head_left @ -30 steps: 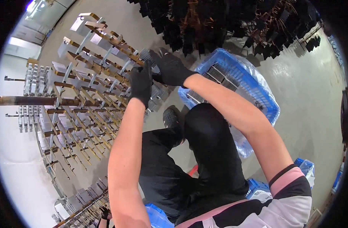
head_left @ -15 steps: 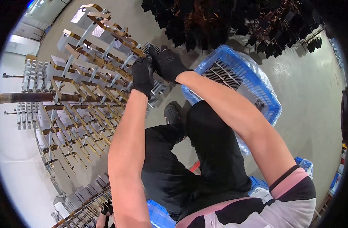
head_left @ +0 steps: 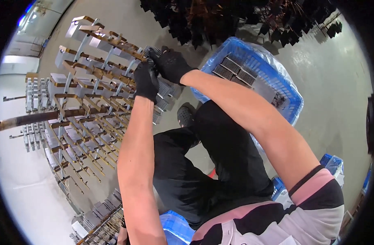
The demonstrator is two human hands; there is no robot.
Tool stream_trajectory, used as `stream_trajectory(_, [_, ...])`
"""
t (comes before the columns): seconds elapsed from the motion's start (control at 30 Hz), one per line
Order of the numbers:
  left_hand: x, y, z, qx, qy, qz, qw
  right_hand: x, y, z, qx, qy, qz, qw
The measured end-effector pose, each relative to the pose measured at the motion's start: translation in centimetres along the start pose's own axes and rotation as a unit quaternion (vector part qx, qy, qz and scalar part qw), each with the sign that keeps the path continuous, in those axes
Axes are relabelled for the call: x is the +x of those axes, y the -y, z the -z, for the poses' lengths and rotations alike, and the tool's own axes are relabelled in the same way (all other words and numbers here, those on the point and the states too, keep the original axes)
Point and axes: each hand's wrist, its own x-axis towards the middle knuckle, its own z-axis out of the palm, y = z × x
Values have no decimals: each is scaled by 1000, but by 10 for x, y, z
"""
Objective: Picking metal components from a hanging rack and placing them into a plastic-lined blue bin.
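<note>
Knees [head_left: 228, 141] in black trousers nearest. Black-gloved hands beyond, touching each other: left hand [head_left: 146, 81] beside brass-coloured hook bar [head_left: 132, 51], right hand [head_left: 170, 64] against grey finned part [head_left: 148, 49] at bar's end. Cannot tell if either grip is clamped. Rack [head_left: 79, 112] spreads left. Blue basket [head_left: 279, 67] right, finned pieces [head_left: 232, 72] inside. Black plates [head_left: 223, 16] farther off.

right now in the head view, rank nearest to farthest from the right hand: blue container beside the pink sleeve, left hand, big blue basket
1. Left hand: close, on the left
2. Big blue basket: to the right
3. Blue container: far lower right
</note>
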Motion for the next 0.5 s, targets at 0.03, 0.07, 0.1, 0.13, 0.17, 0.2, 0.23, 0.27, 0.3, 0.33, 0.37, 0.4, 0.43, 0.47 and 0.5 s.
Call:
stream_trajectory(0.03, [0,-4,1,50,16,12,999,-1,-2,1,-5,0,-3,1000])
stream_trajectory(0.07, [0,-8,1,100,33,23,994,-2,-3,0,-8,0,-11,1000])
stream_trajectory(0.1, [1,-8,4,155,45,33,986,-1,1,0,6,-17,-16,1000])
stream_trajectory(0.13, [4,-8,5,154,48,31,986,0,4,0,19,-35,-21,999])
stream_trajectory(0.17, [5,-2,9,186,50,12,981,1,9,1,36,-51,-22,998])
stream_trajectory(0.2, [5,4,13,218,52,-7,974,2,11,2,39,-51,-20,998])
stream_trajectory(0.23, [4,9,17,251,54,-25,966,4,12,5,38,-27,-15,999])
stream_trajectory(0.27, [4,6,14,248,57,-25,967,3,5,5,31,0,-17,999])
stream_trajectory(0.3, [5,4,11,257,51,-61,963,1,1,4,25,27,-18,999])
stream_trajectory(0.33, [5,2,9,265,44,-97,958,0,0,1,25,28,-20,999])
stream_trajectory(0.37, [5,-1,6,273,36,-133,952,0,1,-2,18,-6,-17,1000])
stream_trajectory(0.4, [6,-3,4,269,38,-133,953,-1,1,-5,11,-40,-14,999])
stream_trajectory(0.43, [5,-2,3,272,43,-138,951,-3,-1,-7,3,-75,-10,997])
stream_trajectory(0.47, [5,0,1,275,47,-142,950,-5,-5,-9,0,-73,-12,997])
stream_trajectory(0.5, [5,8,5,284,48,-146,947,-4,-3,-9,16,-65,-14,998])
